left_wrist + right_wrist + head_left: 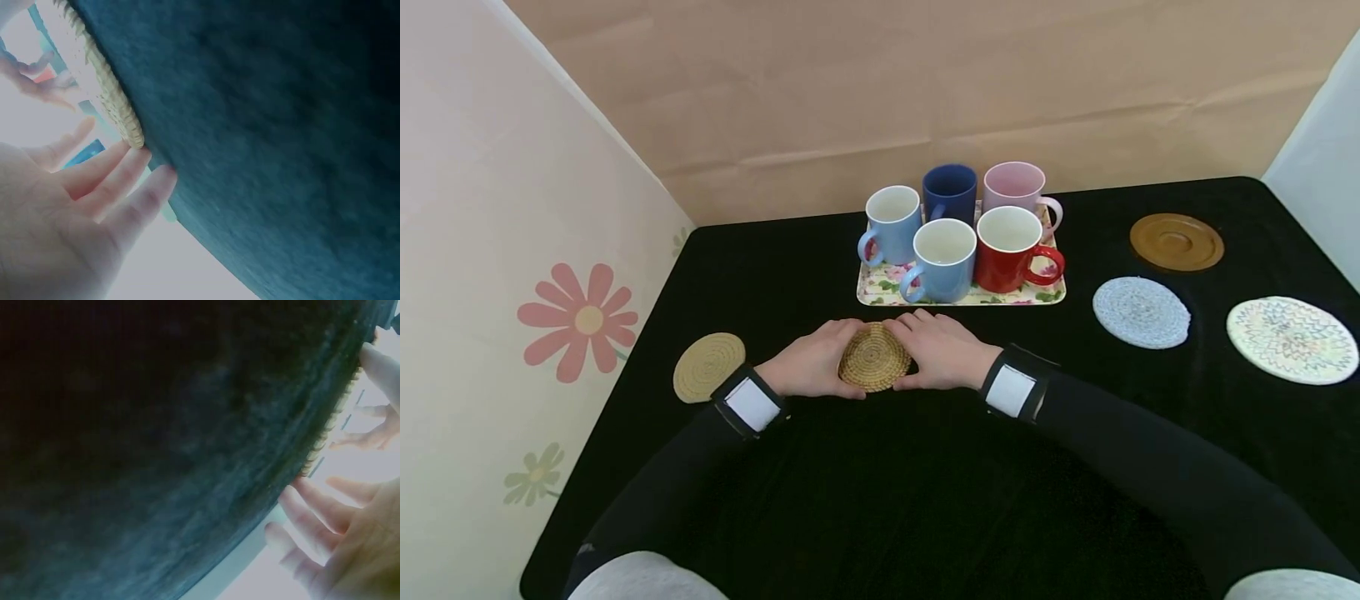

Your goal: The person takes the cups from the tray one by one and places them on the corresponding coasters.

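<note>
A round coiled-straw coaster (874, 358) lies between the two hands near the middle of the black table. My left hand (816, 360) holds its left side, thumb at the near edge and fingers toward the far edge. On the opposite side my right hand (943, 354) holds it the same way. In the left wrist view, fingertips of the left hand (69, 219) meet the thick woven rim (103, 81), close to the dark cloth. The right wrist view shows the right hand (350, 531) with fingertips and thumb at the rim; much of the coaster is hidden there.
Behind the hands, a floral tray (880, 293) carries several mugs: light blue, dark blue, pink and red. A second straw coaster (709, 367) lies left. On the right are a brown wooden disc (1176, 242), a pale blue mat (1141, 312) and a patterned white mat (1292, 340).
</note>
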The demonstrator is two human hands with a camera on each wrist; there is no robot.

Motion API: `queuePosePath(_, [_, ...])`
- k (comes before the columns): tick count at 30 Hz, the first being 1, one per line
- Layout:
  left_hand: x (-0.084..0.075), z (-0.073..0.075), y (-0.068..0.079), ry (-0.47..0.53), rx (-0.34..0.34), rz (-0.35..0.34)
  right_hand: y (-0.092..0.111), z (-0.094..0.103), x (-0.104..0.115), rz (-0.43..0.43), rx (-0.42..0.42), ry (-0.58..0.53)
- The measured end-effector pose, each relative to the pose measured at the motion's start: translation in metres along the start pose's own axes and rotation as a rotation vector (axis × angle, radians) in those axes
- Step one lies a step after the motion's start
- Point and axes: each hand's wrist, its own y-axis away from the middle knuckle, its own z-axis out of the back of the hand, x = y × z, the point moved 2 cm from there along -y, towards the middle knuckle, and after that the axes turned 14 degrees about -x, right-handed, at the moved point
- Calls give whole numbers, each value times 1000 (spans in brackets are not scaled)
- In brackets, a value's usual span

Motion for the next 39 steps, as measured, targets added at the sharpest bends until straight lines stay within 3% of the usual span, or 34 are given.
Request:
queuePosePath(7, [-6, -6, -6, -31, 1, -55, 11, 3, -6, 8, -20, 12])
queuePosePath(20, [-22, -10, -10, -43, 23, -74, 25, 5, -12, 16, -40, 25])
queuePosePath(39, [-28, -16, -11, -60, -5, -139, 34, 9, -13, 12, -26, 30])
